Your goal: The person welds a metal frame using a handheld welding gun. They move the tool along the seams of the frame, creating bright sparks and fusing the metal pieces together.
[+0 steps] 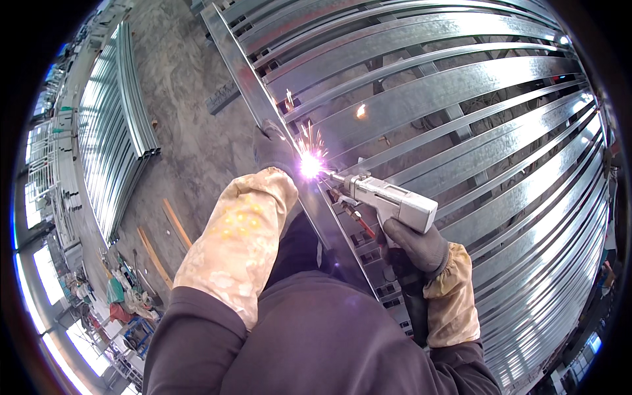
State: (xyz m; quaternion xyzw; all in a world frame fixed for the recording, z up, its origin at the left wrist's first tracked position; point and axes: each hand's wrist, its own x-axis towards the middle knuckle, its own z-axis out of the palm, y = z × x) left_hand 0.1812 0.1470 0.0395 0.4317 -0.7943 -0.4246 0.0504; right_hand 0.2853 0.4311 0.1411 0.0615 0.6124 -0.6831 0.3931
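My right hand (pixel 417 245), in a dark glove, is closed around the grip of a silver-grey handheld welding gun (pixel 395 201). Its thin nozzle points left at a galvanized steel beam (pixel 245 74) running diagonally from the upper left toward my body. A bright pink-white arc (pixel 311 164) burns at the beam's inner edge, throwing sparks upward, and its glare hides the joint. Just left of the arc, my gloved left hand (pixel 272 146) grips the beam, its fingers partly hidden. Pale protective sleeves cover both forearms. A thick dark hose (pixel 415 303) hangs below the gun.
Long galvanized slats (pixel 461 79) lie side by side across the right, meeting the beam. On the concrete floor (pixel 184 99) at left stands a stack of steel profiles (pixel 112 131). Wooden strips (pixel 155 257) lie nearer me, beside cluttered equipment (pixel 125 296). A short steel piece (pixel 224 97) juts left from the beam.
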